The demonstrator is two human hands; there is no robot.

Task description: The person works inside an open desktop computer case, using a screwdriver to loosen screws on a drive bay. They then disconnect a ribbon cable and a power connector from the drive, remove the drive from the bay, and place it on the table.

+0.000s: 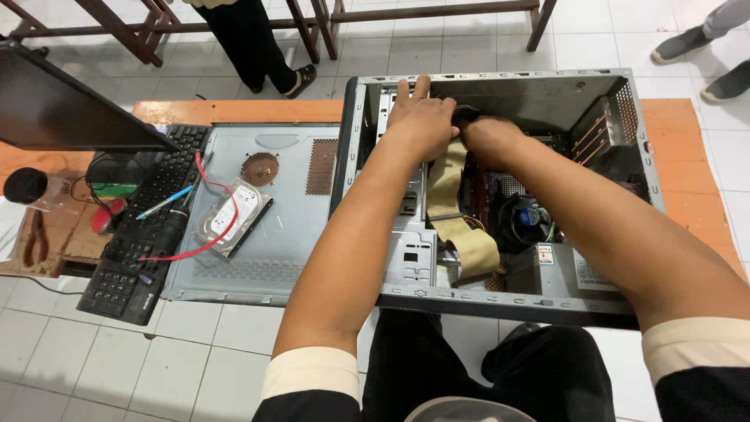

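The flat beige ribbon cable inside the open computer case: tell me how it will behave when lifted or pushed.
The ribbon cable will probably be floppy: it already bends and folds in loops inside the computer case. It looks thin and wide, so likely light. Its lower end seems tucked among parts, so it may snag rather than come free. The left hand and right hand are at its upper end.

R hand (488, 137) fingertips hidden behind L hand (422, 117) in case.

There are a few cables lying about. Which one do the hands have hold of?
The wide, flat beige ribbon cable inside the open computer case; both the left hand and right hand meet at its top end. The thin red cable lies outside, by the hard drive.
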